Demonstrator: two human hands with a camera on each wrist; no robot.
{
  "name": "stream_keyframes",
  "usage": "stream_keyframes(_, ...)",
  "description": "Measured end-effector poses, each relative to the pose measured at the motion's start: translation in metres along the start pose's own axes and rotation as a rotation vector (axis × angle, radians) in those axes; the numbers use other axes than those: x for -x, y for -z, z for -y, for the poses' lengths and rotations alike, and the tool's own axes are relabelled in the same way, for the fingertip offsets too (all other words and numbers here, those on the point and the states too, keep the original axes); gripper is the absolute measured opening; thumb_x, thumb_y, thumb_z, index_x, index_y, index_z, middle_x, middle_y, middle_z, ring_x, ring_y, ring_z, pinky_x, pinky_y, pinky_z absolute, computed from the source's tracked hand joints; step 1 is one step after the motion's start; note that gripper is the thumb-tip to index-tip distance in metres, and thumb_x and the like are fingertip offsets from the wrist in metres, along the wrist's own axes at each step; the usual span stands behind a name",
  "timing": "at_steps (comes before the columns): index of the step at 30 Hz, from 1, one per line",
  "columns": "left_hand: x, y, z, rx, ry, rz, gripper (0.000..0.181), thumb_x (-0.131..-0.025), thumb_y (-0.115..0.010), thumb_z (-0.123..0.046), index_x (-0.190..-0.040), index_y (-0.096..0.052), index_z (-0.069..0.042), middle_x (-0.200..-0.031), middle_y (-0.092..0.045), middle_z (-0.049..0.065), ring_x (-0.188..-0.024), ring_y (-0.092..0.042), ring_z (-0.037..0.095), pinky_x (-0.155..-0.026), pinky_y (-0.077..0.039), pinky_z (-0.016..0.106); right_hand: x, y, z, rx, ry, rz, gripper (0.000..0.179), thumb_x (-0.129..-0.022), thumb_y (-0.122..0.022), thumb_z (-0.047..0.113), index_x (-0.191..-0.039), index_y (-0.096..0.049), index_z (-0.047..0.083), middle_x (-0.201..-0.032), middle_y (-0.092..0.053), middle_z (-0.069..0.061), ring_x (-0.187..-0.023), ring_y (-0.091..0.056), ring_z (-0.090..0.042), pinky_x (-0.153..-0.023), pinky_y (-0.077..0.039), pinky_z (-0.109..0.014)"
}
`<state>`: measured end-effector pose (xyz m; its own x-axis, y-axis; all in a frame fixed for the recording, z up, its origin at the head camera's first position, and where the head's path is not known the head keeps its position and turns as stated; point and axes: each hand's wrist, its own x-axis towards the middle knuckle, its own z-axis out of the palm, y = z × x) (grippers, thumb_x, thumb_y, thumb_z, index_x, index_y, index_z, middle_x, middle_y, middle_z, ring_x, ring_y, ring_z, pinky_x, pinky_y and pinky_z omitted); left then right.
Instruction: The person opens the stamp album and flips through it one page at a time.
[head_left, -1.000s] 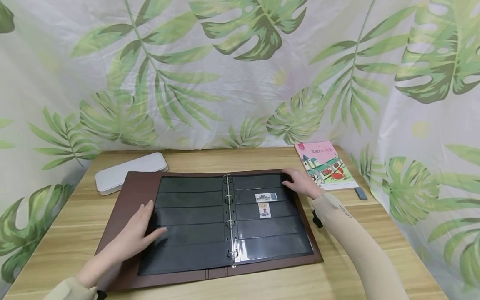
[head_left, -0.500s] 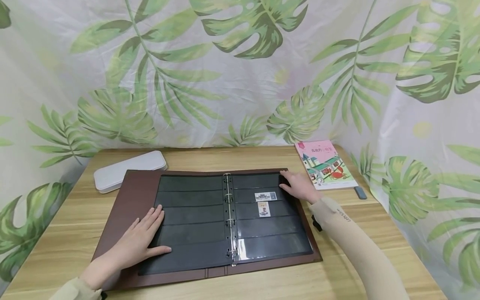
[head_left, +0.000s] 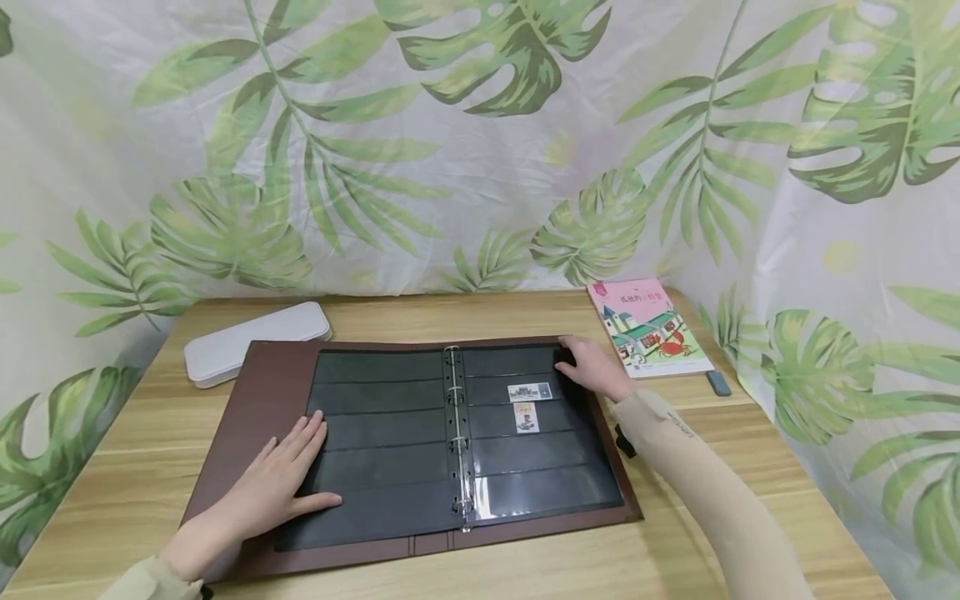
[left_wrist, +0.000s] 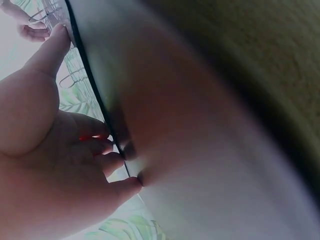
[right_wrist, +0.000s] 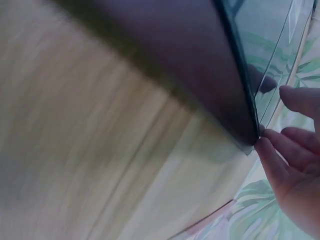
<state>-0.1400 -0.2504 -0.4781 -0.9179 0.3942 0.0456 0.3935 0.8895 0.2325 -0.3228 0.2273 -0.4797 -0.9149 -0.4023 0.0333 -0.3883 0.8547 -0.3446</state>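
An open brown ring-binder stamp album [head_left: 281, 375] lies on the table, with black pocket pages [head_left: 382, 429] on both sides of its metal rings [head_left: 457, 429]. Two stamps [head_left: 527, 418] sit in the right page, one above the other. My left hand [head_left: 270, 483] rests flat with spread fingers across the outer edge of the left page and the brown cover. At the top right corner of the right page, the fingertips of my right hand [head_left: 596, 367] touch the edge. In the right wrist view, the thumb [right_wrist: 300, 100] stands apart, over the page surface.
Behind the album's left corner lies a white case [head_left: 255, 342]. A pink picture book [head_left: 652, 329] with a crab on its cover lies at the back right, a small dark grey block [head_left: 718, 383] beside it. A leaf-patterned curtain [head_left: 465, 150] hangs behind the wooden table [head_left: 375, 314].
My left hand has come down from a tilted pose to lie flat on the left page's edge, its thumb lower. My right hand has stayed at the page corner.
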Motion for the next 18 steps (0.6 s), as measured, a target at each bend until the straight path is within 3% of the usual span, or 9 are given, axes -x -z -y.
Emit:
stream_keyframes(10,0.002,-0.002,-0.001,0.012,-0.004,-0.017,0.101,-0.078,-0.074,-0.059,-0.146,-0.041,0.007,-0.156,-0.036,0.028,-0.140,-0.039,0.048,-0.104,-0.035,0.071,-0.012,-0.002,-0.007,-0.305,-0.197,-0.037,0.061,-0.090,-0.069,0.007,-0.144,-0.044,-0.009,-0.139,-0.054,-0.029,-0.123,-0.058,-0.042,-0.102,-0.049,-0.051)
stream_keyframes(18,0.001,-0.001,-0.001,0.009,0.002,-0.006,0.101,-0.078,-0.073,-0.059,-0.147,-0.040,0.007,-0.156,-0.035,0.028,-0.141,-0.039,0.048,-0.104,-0.034,0.072,-0.014,0.001,-0.009,-0.391,-0.242,-0.101,0.067,-0.086,-0.071,0.003,-0.145,-0.040,-0.011,-0.136,-0.053,-0.032,-0.121,-0.059,-0.044,-0.099,-0.051,-0.051)
